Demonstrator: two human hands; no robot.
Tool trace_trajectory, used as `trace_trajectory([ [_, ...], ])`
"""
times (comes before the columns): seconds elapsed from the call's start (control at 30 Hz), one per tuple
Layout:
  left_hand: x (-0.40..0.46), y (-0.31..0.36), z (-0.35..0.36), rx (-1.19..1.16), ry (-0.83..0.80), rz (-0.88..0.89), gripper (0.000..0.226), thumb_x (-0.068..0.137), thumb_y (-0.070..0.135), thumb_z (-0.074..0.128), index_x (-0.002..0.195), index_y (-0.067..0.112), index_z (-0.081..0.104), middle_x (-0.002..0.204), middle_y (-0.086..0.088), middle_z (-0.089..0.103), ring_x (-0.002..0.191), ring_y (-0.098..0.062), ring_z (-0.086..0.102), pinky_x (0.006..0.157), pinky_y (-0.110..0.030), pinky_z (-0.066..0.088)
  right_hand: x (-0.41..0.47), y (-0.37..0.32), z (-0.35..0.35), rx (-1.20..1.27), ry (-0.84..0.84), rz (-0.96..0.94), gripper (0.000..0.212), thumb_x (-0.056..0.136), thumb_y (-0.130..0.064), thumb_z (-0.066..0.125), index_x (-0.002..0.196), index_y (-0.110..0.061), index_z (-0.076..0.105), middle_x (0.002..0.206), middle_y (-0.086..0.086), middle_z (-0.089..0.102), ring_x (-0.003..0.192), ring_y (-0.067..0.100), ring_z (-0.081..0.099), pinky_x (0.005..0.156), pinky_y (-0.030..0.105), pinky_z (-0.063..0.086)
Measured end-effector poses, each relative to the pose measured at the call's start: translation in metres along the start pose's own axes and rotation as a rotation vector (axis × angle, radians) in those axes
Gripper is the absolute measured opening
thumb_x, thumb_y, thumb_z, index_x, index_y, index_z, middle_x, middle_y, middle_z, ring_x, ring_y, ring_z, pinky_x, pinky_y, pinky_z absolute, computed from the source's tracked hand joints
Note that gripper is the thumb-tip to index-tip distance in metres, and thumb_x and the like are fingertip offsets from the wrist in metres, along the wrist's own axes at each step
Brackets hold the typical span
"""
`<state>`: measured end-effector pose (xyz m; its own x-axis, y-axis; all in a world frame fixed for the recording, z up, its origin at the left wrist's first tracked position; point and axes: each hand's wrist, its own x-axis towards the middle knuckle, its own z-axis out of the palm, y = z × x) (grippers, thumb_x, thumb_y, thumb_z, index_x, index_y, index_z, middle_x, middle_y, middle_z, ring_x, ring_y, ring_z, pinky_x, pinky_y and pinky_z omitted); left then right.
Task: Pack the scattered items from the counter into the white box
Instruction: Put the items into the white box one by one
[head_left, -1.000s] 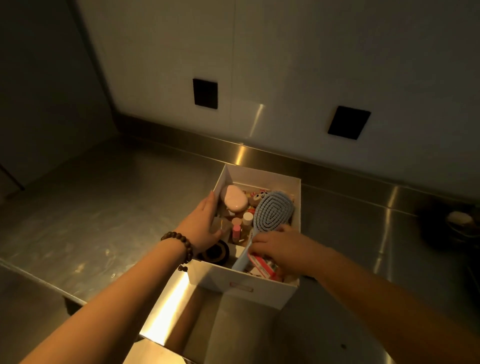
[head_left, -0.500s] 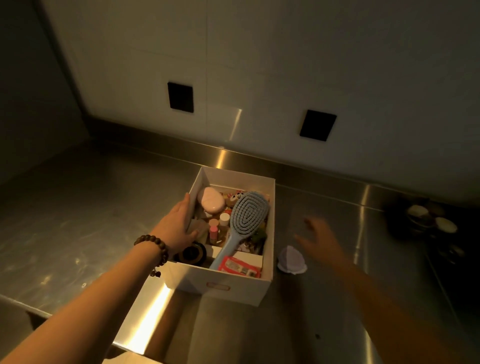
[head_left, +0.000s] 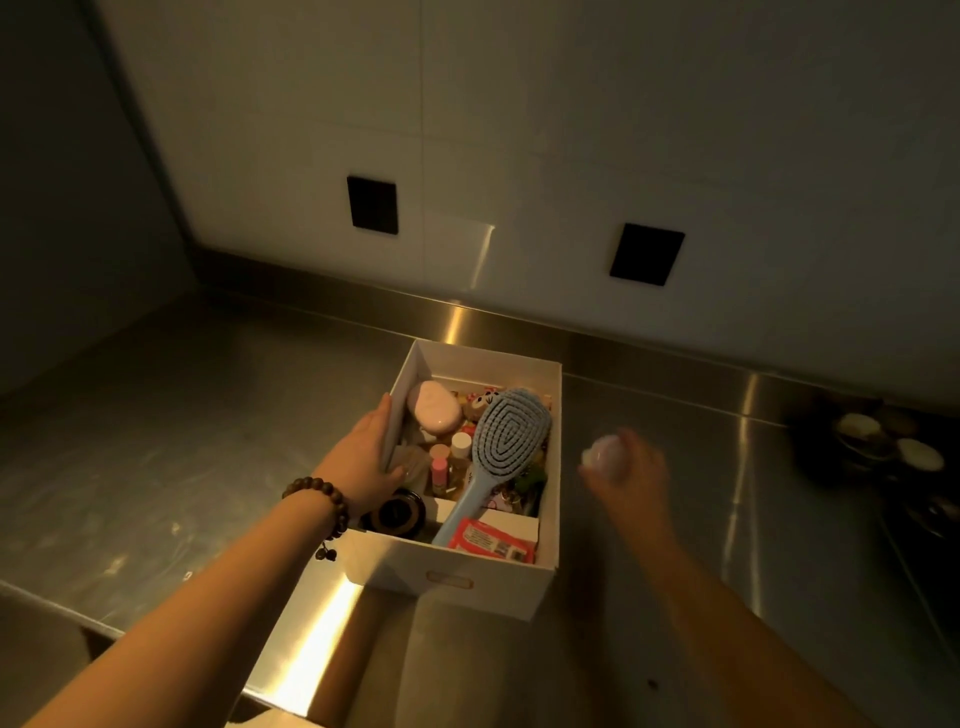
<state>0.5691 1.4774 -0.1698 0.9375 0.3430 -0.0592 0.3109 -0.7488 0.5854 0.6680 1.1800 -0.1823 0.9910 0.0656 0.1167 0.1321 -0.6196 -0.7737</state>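
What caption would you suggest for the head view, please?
Left hand holds the white box while right hand grips a small pale item.

I read this as kitchen. Brushed steel counter runs 9 to 3 o'clock; steel upstand at 12; white wall panels above; two black sockets; blurred dishes at 3.
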Motion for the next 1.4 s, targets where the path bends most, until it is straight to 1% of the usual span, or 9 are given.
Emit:
trace_trajectory([
  [0.07, 0.000, 0.000, 0.000, -0.022, 0.001, -0.002, 0.093, 0.082, 0.032, 0.064, 0.146, 0.030, -0.003, 0.144, -0.005, 0.033, 0.114, -0.019, 0.050, 0.087, -0.030, 0.046, -0.002, -0.044, -0.004, 0.145, 0.043, -0.136, 0.069, 0.071, -0.022, 0.078, 0.130, -0.030, 0.042, 0.132, -0.002, 0.037, 0.113, 0.014, 0.044, 0.078, 0.018, 0.046],
  [0.13, -0.001, -0.001, 0.000, -0.023, 0.006, -0.008, 0.091, 0.083, 0.033, 0.063, 0.145, 0.031, -0.003, 0.145, -0.005, 0.033, 0.114, -0.019, 0.050, 0.088, -0.032, 0.047, -0.013, -0.084, -0.001, 0.088, -0.258, -0.316, 0.069, 0.069, -0.023, 0.078, 0.123, -0.044, 0.039, 0.125, -0.011, 0.036, 0.113, 0.011, 0.045, 0.066, 0.013, 0.046],
  [0.27, -0.003, -0.001, -0.002, -0.042, 0.002, -0.022, 0.091, 0.083, 0.032, 0.063, 0.145, 0.033, -0.003, 0.145, -0.004, 0.033, 0.114, -0.019, 0.051, 0.086, -0.030, 0.048, -0.038, -0.105, 0.021, -0.529, -0.824, -0.393, 0.068, 0.075, -0.032, 0.075, 0.133, -0.030, 0.040, 0.135, 0.000, 0.044, 0.122, 0.022, 0.045, 0.096, 0.038, 0.047],
  [0.5, -0.006, 0.004, -0.003, -0.049, -0.007, -0.016, 0.089, 0.084, 0.029, 0.063, 0.146, 0.030, -0.002, 0.144, -0.005, 0.034, 0.116, -0.021, 0.050, 0.088, -0.032, 0.047, -0.042, -0.101, 0.044, -0.886, -0.822, -0.442, 0.062, 0.081, -0.032, 0.069, 0.134, -0.020, 0.040, 0.132, 0.010, 0.050, 0.120, 0.029, 0.049, 0.097, 0.045, 0.045],
  [0.67, -0.007, 0.005, -0.004, -0.080, -0.026, 0.001, 0.089, 0.084, 0.032, 0.062, 0.146, 0.029, -0.003, 0.143, -0.006, 0.036, 0.113, -0.020, 0.051, 0.082, -0.027, 0.046, -0.025, -0.090, 0.029, -0.476, -0.413, -0.536, 0.077, 0.082, -0.042, 0.064, 0.145, -0.033, 0.020, 0.157, -0.004, 0.012, 0.145, 0.020, 0.007, 0.115, 0.049, 0.021],
  [0.77, -0.006, 0.004, -0.005, -0.161, -0.057, -0.001, 0.091, 0.083, 0.037, 0.063, 0.146, 0.029, -0.003, 0.142, -0.005, 0.038, 0.103, -0.012, 0.051, 0.074, -0.020, 0.043, -0.012, -0.076, 0.023, -0.198, -0.156, -0.295, 0.088, 0.083, -0.035, 0.065, 0.148, -0.031, 0.006, 0.158, -0.008, -0.005, 0.145, 0.018, 0.002, 0.113, 0.046, 0.016],
  [0.93, 0.003, 0.001, -0.011, -0.488, -0.164, -0.087, 0.091, 0.082, 0.042, 0.062, 0.146, 0.033, -0.003, 0.148, -0.006, 0.028, 0.113, -0.019, 0.046, 0.080, -0.026, 0.038, -0.006, -0.057, 0.030, 0.300, -0.389, 0.146, 0.092, 0.087, -0.024, 0.062, 0.148, -0.030, -0.006, 0.157, 0.002, 0.013, 0.141, 0.026, 0.023, 0.110, 0.047, 0.029],
  [1.07, 0.017, 0.000, -0.012, -0.661, -0.219, -0.063, 0.080, 0.085, 0.039, 0.057, 0.145, 0.036, 0.004, 0.149, -0.001, 0.025, 0.108, -0.008, 0.042, 0.079, -0.024, 0.033, -0.008, -0.054, 0.041, 0.534, -0.426, 0.127, 0.069, 0.089, -0.014, 0.057, 0.144, -0.035, 0.020, 0.145, -0.002, 0.037, 0.110, 0.002, 0.044, 0.080, 0.015, 0.046],
  [1.4, 0.038, -0.010, 0.006, -1.011, -0.281, -0.006, 0.093, 0.062, 0.040, 0.056, 0.143, 0.031, 0.013, 0.140, -0.001, 0.030, 0.109, -0.013, 0.044, 0.083, -0.024, 0.040, -0.007, -0.051, 0.056, 0.740, -0.382, 0.183, 0.064, 0.091, -0.007, 0.048, 0.147, -0.027, 0.023, 0.144, 0.001, 0.036, 0.124, 0.016, 0.040, 0.086, 0.023, 0.044],
])
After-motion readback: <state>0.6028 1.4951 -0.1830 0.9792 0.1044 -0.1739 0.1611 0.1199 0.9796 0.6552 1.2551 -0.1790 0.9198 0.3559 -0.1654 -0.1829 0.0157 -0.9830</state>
